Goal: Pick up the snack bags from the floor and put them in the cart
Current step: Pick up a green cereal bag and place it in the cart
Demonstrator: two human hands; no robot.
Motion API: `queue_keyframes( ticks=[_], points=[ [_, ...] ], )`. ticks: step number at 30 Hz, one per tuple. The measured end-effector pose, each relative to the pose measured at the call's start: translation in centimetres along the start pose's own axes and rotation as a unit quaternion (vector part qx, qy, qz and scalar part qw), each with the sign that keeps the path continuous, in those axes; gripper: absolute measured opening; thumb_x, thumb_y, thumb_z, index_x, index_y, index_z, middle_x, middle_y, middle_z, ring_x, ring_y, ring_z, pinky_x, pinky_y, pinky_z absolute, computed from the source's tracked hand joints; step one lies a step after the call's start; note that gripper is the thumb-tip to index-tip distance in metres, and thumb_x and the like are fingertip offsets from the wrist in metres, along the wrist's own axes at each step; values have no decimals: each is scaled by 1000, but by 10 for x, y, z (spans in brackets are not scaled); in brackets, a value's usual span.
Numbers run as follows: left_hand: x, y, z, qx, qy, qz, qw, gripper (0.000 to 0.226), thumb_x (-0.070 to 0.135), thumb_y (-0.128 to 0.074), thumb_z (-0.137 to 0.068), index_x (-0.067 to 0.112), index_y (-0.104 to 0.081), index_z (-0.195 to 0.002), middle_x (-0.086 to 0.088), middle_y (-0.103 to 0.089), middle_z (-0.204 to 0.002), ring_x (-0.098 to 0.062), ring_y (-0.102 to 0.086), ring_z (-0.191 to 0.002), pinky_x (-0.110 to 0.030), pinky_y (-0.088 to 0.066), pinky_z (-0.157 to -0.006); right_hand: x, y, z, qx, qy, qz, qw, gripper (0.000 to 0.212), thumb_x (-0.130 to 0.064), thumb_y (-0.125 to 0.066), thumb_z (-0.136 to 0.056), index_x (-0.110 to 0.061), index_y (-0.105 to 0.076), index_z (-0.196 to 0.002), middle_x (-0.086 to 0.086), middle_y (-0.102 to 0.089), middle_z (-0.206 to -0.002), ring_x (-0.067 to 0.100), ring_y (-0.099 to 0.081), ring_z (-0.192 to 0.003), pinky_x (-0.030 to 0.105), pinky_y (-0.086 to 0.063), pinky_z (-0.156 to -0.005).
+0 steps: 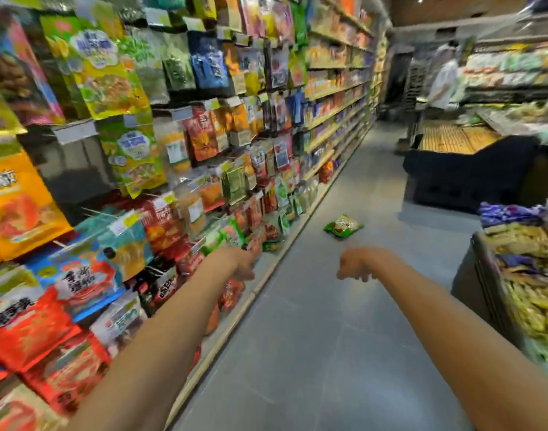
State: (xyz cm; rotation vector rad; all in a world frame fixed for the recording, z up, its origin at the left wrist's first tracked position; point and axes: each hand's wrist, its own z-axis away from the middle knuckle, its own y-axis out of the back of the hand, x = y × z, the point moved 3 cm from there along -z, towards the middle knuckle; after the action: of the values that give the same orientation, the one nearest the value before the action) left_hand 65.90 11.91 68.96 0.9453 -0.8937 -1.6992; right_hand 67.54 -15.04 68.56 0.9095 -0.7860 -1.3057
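A green snack bag [343,226] lies flat on the grey aisle floor, some way ahead of both hands. My left hand [244,265] stretches forward near the low shelf edge, fingers hanging down and holding nothing. My right hand [357,268] reaches out over the floor, fingers loosely curled, also holding nothing. The cart [490,284] stands at the right edge, piled with yellow and purple snack bags [527,262]. The whole view is motion-blurred.
Shelves of hanging snack packets [160,157] line the left side down the aisle. A dark display counter [465,175] stands at the right rear, with a person in white [440,88] beside it. Grey floor runs between them.
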Motion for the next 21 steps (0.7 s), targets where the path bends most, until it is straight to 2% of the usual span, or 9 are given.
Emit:
queue_keyframes(
  ticks=[3,5,9,13,15,16,18,19,21],
  points=[
    [12,26,-65,-29,-31,-8,999,37,30,-44,-102,4,-63,-122,-13,-63,-114,-29,-58,-90,-41,-50,-80,34,11,-54,-28,-35,-35,998,46,-39,-57,-97,-2,-63,-124,13,-66,-113,24,-60,-84,26,-43,-53],
    [17,45,-108,-34,-38,-12,999,36,27,-45,-102,-1,-63,-117,-19,-63,-113,-35,-62,-99,-44,-51,-85,53,18,-94,-56,-51,-78,994,51,-39,-57,-97,-3,-56,-133,16,-63,-126,25,-61,-88,27,-47,-56],
    [15,91,-207,-29,-33,-10,999,36,29,-48,-98,9,-62,-124,-11,-64,-123,-33,-61,-112,-43,-51,-94,83,53,-175,-86,-54,-114,988,55,-42,-57,-97,-8,-51,-139,15,-61,-132,28,-66,-103,38,-52,-82],
    [16,149,-302,-11,-45,9,999,38,29,-47,-99,11,-59,-130,-7,-60,-127,-29,-59,-114,-37,-48,-89,117,111,-263,-65,-45,-88,993,54,-46,-59,-94,-11,-55,-135,9,-64,-126,23,-66,-91,35,-52,-82],
    [15,168,-349,11,-46,13,999,28,27,-47,-98,11,-58,-118,-7,-59,-119,-27,-57,-103,-36,-46,-83,134,143,-310,-47,-43,-97,993,52,-45,-58,-95,-11,-55,-134,8,-65,-119,21,-64,-85,32,-52,-77],
    [14,174,-371,12,-47,13,999,22,27,-47,-97,12,-55,-112,-7,-58,-114,-25,-54,-98,-36,-45,-81,142,156,-332,-30,-38,-102,994,50,-44,-56,-96,-10,-55,-133,7,-66,-108,19,-63,-78,29,-51,-70],
    [11,182,-409,-5,-46,11,999,30,29,-49,-98,10,-56,-121,-7,-58,-125,-25,-54,-103,-38,-47,-88,154,179,-369,-2,-30,-89,996,48,-43,-53,-97,-8,-58,-130,3,-59,-84,16,-58,-65,25,-44,-55],
    [9,186,-426,-18,-45,15,999,38,29,-49,-99,11,-55,-132,-8,-56,-135,-26,-55,-113,-39,-46,-94,159,187,-387,-1,-28,-81,996,49,-44,-54,-97,-7,-59,-129,3,-60,-84,17,-60,-67,24,-44,-53],
    [3,200,-465,-29,-50,26,998,46,29,-51,-100,15,-49,-143,-7,-51,-144,-28,-52,-127,-38,-45,-100,173,196,-430,-34,-40,-100,994,53,-45,-57,-96,-6,-58,-131,7,-66,-107,22,-66,-86,27,-52,-63]
  ],
)
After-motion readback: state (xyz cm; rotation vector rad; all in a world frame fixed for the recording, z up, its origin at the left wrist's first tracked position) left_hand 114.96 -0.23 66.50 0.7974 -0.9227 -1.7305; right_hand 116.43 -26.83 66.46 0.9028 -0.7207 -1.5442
